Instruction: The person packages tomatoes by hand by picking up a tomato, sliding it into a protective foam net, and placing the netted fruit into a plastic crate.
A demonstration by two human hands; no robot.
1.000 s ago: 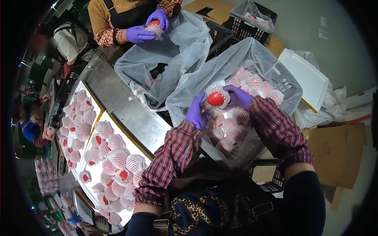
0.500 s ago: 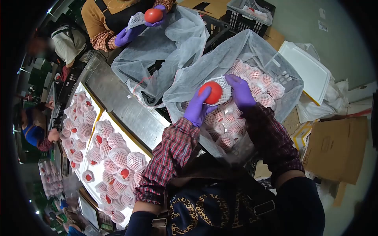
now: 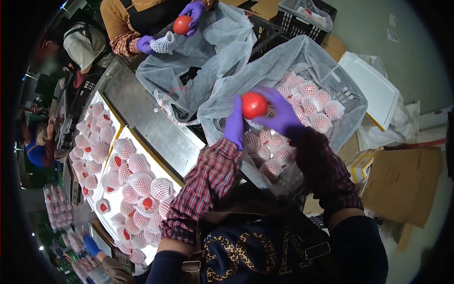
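A bare red tomato (image 3: 254,105) is between my two purple-gloved hands, above a lined crate (image 3: 350,116) of tomatoes in white foam nets (image 3: 321,98). My left hand (image 3: 234,124) presses its fingers against the tomato's left side. On the right, my right hand (image 3: 280,112) curls round the tomato, slightly blurred. No foam net shows on this tomato; whether one is hidden in my hands I cannot tell. To my left, several netted tomatoes (image 3: 140,182) lie on white trays (image 3: 111,228).
Across from me a co-worker's gloved hands (image 3: 193,16) hold another red tomato (image 3: 182,25) and a foam net (image 3: 163,43) over a second lined crate (image 3: 146,75). A metal table (image 3: 142,109) lies left; a cardboard box (image 3: 402,184) and a white lid (image 3: 371,87) are right.
The foam net that was around my tomato no longer shows, and my right hand has moved in to the tomato. The co-worker's tomato and net have moved apart.
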